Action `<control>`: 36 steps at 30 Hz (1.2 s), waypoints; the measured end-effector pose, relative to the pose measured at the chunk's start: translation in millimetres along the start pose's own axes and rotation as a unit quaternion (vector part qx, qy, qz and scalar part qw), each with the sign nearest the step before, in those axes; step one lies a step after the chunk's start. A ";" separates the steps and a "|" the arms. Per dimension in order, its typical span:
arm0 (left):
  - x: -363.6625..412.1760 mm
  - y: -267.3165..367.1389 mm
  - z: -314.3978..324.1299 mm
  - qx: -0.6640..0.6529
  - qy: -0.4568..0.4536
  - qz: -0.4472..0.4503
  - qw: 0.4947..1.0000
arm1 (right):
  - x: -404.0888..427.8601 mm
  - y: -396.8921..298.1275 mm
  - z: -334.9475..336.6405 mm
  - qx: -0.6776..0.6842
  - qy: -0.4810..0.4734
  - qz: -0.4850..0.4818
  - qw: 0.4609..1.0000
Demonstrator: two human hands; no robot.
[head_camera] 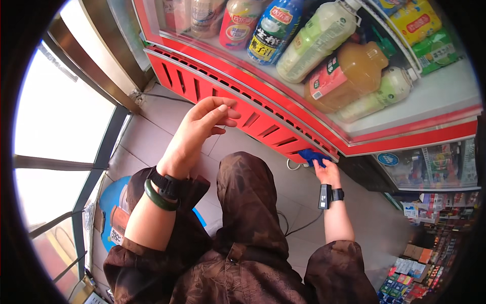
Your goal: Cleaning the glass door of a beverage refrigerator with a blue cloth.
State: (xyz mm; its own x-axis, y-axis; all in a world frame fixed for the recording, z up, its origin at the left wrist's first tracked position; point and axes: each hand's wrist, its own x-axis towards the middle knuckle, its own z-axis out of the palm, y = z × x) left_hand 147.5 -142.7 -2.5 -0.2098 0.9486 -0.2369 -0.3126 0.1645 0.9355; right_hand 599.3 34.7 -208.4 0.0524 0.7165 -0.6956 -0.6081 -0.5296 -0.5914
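Note:
With a blue cloth in its fingers, my right hand reaches to the lower right corner of a drinks fridge's red slotted base panel. The cloth lies against the panel's end. My left hand is raised in front of the panel's left half, fingers loosely curled and apart, holding nothing. Above the panel is the fridge's red-framed glass door. Behind the glass stand several bottles, among them a blue bottle, a pale green bottle and a large amber juice bottle with a green cap.
A second glass-fronted cooler stands at the right, with packed goods below it. Windows with dark frames line the left. A black cable runs over the tiled floor by the fridge. A round blue board is beside my left leg.

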 end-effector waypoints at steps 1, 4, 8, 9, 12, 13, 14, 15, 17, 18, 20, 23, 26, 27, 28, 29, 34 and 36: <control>2.4 1.0 0.8 -0.003 0.000 -0.002 1.000 | 13.6 12.5 0.4 -0.001 0.002 0.008 1.000; 12.4 6.7 11.2 -0.009 -0.011 -0.012 1.000 | 75.6 45.4 -31.8 0.033 0.003 0.086 0.996; 27.9 7.2 24.2 -0.048 -0.078 0.009 0.996 | 165.2 68.3 -124.1 -0.194 -0.149 -0.139 0.960; 25.6 1.4 19.8 -0.036 -0.060 -0.003 0.998 | 175.4 96.1 -122.8 -0.190 -0.154 -0.116 0.963; 17.0 -3.0 14.3 -0.004 -0.029 -0.003 1.000 | 150.3 165.3 -69.8 -0.545 -0.219 -0.256 0.768; 19.5 -3.1 16.3 -0.009 -0.033 -0.002 0.999 | 152.2 156.7 -74.8 -0.548 -0.214 -0.259 0.766; 20.8 -2.5 18.3 -0.010 -0.040 -0.004 0.999 | 152.7 147.5 -79.8 -0.612 -0.190 -0.274 0.717; 21.2 -0.6 20.0 -0.009 -0.047 -0.004 0.999 | 153.8 141.4 -83.8 -0.670 -0.164 -0.287 0.664; 26.3 -2.9 23.8 -0.014 -0.048 -0.007 0.999 | 154.8 129.7 -89.1 -0.657 -0.130 -0.319 0.671; 28.2 -7.7 24.9 -0.015 -0.042 -0.020 0.999 | 151.9 123.9 -91.1 -0.627 -0.102 -0.294 0.714; 23.8 -10.6 22.4 0.000 -0.015 -0.027 1.000 | 127.4 134.9 -66.1 -0.583 -0.090 -0.298 0.750; 16.2 -15.0 16.3 0.013 0.022 -0.034 0.999 | 76.8 124.3 -23.1 -0.637 -0.126 -0.355 0.672; 28.4 -17.2 33.7 -0.014 -0.038 -0.015 0.999 | 105.2 46.0 -80.2 -0.406 -0.171 -0.181 0.879; 24.0 -22.0 25.5 -0.003 -0.021 -0.021 1.000 | 92.9 51.8 -60.9 -0.404 -0.181 -0.175 0.879; 16.9 -25.7 14.3 0.016 0.006 -0.025 1.000 | 68.7 55.4 -24.8 -0.212 -0.099 -0.059 0.970; 12.7 -27.0 9.1 0.016 0.011 -0.022 1.000 | 43.8 49.2 0.3 -0.009 -0.001 0.052 0.999; 5.8 -23.1 1.3 0.004 0.039 0.000 0.999 | -21.2 -13.3 11.2 -0.068 -0.036 0.002 0.997; 2.0 -18.6 -3.4 -0.008 0.034 0.012 0.999 | -30.7 -26.1 11.1 -0.082 -0.033 -0.003 0.996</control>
State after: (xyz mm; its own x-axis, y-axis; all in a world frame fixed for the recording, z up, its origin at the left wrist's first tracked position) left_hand 149.7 -144.8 -21.3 -0.2796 0.9314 -0.2329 -0.3222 0.1374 0.9366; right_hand 604.8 31.6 -167.1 0.0005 0.7448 -0.6673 -0.4707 -0.5886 -0.6573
